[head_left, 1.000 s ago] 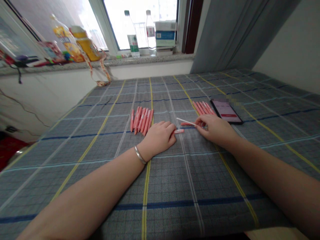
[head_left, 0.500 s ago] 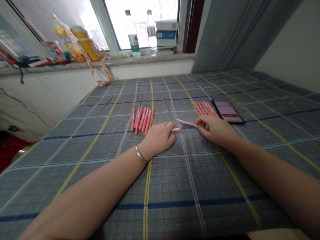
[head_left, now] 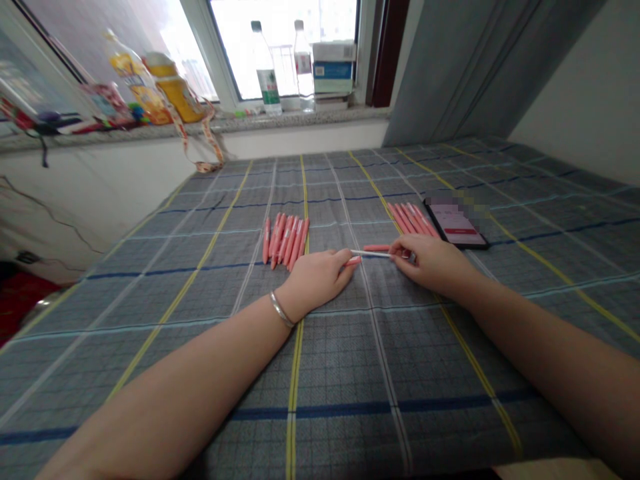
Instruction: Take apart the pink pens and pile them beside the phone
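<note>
My left hand point(head_left: 320, 277) rests on the plaid cloth with its fingers closed round a short pink pen barrel point(head_left: 352, 261). My right hand point(head_left: 430, 262) pinches a thin white refill point(head_left: 371, 254), whose tip reaches the barrel's open end. A loose pink pen part point(head_left: 376, 248) lies just behind the refill. A group of several pink pens point(head_left: 285, 241) lies to the left of my left hand. Another row of pink pens point(head_left: 411, 217) lies beyond my right hand.
A phone point(head_left: 457, 226) with a lit screen lies right of the far pen row. The plaid cloth point(head_left: 330, 373) covers the whole surface. On the window sill point(head_left: 200, 127) stand bottles point(head_left: 265, 67), a box point(head_left: 331, 69) and snack packs.
The white refill has tipped down from a raised slant to lie level, and its tip has met the pink barrel in my left hand. Both hands stayed almost in place.
</note>
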The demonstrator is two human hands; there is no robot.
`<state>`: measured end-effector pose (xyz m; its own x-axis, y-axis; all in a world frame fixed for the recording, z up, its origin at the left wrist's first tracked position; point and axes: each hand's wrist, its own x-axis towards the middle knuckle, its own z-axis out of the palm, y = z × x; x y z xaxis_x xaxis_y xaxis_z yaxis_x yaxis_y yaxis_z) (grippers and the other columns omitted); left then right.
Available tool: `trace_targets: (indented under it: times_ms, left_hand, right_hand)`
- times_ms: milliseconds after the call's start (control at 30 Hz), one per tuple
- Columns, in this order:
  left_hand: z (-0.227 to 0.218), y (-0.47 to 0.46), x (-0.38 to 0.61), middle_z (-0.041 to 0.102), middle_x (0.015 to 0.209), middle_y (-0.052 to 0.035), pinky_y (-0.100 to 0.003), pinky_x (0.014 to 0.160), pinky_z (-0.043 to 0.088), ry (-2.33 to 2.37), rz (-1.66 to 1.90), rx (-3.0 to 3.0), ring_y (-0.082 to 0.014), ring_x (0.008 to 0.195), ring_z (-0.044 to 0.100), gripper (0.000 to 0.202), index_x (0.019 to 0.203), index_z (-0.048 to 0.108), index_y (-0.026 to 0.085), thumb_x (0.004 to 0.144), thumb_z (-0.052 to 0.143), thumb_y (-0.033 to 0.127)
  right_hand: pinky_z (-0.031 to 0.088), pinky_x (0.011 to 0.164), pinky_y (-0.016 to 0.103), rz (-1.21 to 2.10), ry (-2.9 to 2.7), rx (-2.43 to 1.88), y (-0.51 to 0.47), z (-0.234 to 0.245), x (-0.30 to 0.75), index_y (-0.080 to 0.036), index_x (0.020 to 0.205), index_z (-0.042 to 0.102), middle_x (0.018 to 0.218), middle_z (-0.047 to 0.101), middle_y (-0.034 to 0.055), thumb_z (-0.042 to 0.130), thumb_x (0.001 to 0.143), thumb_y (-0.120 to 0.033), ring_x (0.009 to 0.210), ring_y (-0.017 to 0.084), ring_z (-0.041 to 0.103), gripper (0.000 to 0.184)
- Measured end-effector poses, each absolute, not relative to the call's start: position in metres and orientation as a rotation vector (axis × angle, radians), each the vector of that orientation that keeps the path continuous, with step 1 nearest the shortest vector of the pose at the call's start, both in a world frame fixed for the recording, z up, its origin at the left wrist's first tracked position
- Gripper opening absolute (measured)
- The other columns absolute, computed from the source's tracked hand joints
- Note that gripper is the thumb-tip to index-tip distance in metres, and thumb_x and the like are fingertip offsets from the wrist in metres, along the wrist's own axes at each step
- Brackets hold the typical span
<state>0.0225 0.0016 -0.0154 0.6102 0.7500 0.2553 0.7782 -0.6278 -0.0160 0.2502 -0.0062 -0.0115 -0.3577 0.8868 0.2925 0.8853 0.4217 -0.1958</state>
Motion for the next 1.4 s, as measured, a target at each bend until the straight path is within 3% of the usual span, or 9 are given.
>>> trace_targets:
  times_ms: [333, 667, 1000, 1167, 1400]
  left_hand:
    - [-0.0154, 0.0030, 0.0222, 0.063, 0.081, -0.0044, -0.026, 0.060, 0.042, -1.248, -0.308, -2.738, -0.0166, 0.073, 0.059, 0.032, 0.088, 0.056, 0.018, 0.090, 0.027, 0.033]
    - [-0.0160, 0.0037, 0.0230, 0.063, 0.073, -0.0051, -0.027, 0.056, 0.041, -1.366, -0.226, -2.699, -0.0177, 0.065, 0.059, 0.038, 0.084, 0.059, 0.017, 0.088, 0.028, 0.038]
    - [-0.0153, 0.0020, 0.0227, 0.062, 0.069, -0.0052, -0.027, 0.054, 0.040, -1.410, -0.249, -2.692, -0.0169, 0.061, 0.058, 0.048, 0.083, 0.060, 0.017, 0.090, 0.022, 0.046]
    - [-0.0138, 0.0008, 0.0231, 0.062, 0.069, -0.0053, -0.027, 0.056, 0.041, -1.436, -0.260, -2.686, -0.0178, 0.064, 0.059, 0.054, 0.086, 0.058, 0.018, 0.090, 0.018, 0.053]
    - [-0.0122, 0.0007, 0.0238, 0.065, 0.085, -0.0045, -0.025, 0.060, 0.041, -1.400, -0.321, -2.705, -0.0160, 0.074, 0.060, 0.044, 0.101, 0.053, 0.020, 0.093, 0.018, 0.045]
  right_hand:
    - [0.037, 0.058, 0.026, -0.073, -2.384, -1.558, -0.0087, -0.0107, 0.2462, -0.022, 0.078, 0.059, 0.082, 0.066, 0.0006, 0.048, 0.079, -0.024, 0.074, 0.017, 0.058, 0.011]
    - [0.036, 0.055, 0.026, -0.006, -2.201, -1.645, -0.0058, -0.0109, 0.2524, -0.021, 0.084, 0.059, 0.080, 0.066, 0.0020, 0.048, 0.081, -0.028, 0.068, 0.016, 0.057, 0.014]
    - [0.037, 0.058, 0.026, -0.105, -2.294, -1.525, -0.0081, -0.0097, 0.2510, -0.021, 0.082, 0.058, 0.084, 0.065, 0.0017, 0.046, 0.081, -0.024, 0.074, 0.016, 0.058, 0.012]
    - [0.036, 0.056, 0.026, -0.030, -2.240, -1.574, -0.0058, -0.0119, 0.2528, -0.021, 0.083, 0.056, 0.079, 0.065, 0.0029, 0.046, 0.081, -0.027, 0.068, 0.017, 0.057, 0.012]
    - [0.035, 0.055, 0.026, 0.118, -2.244, -1.594, -0.0023, -0.0150, 0.2551, -0.021, 0.084, 0.055, 0.073, 0.063, 0.0022, 0.046, 0.081, -0.026, 0.064, 0.016, 0.056, 0.012]
